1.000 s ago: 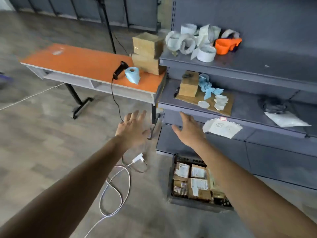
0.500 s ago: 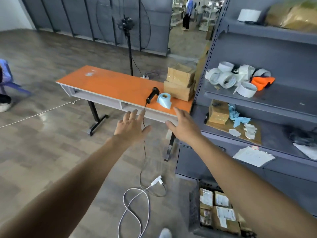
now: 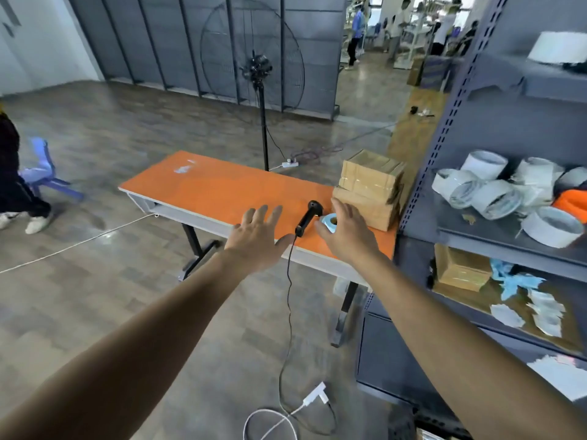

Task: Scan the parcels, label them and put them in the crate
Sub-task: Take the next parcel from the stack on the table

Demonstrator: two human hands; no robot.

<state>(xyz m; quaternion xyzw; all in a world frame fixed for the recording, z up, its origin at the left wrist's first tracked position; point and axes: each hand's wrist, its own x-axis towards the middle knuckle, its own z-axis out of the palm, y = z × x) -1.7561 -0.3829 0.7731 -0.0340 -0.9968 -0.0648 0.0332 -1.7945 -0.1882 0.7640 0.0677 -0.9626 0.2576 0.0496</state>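
Observation:
Two brown cardboard parcels (image 3: 370, 188) are stacked at the right end of the orange table (image 3: 219, 192). A black handheld scanner (image 3: 308, 215) lies in front of them, its cable hanging to the floor. Beside it sits a pale blue label roll (image 3: 327, 220), partly hidden by my right hand (image 3: 349, 231), which is stretched out open just in front of the parcels. My left hand (image 3: 257, 238) is open with fingers spread, left of the scanner. Only a corner of the crate (image 3: 425, 431) shows at the bottom edge.
A grey metal shelf unit (image 3: 451, 147) stands right of the table, holding tape rolls (image 3: 486, 193), a small box (image 3: 460, 266) and paper scraps. A standing fan (image 3: 259, 71) is behind the table. A white cable (image 3: 273, 417) loops on the floor. A person stands by a purple chair (image 3: 44, 173) at left.
My view has lifted from the crate on the floor up to the table. Both open hands have reached forward toward the scanner and the parcels.

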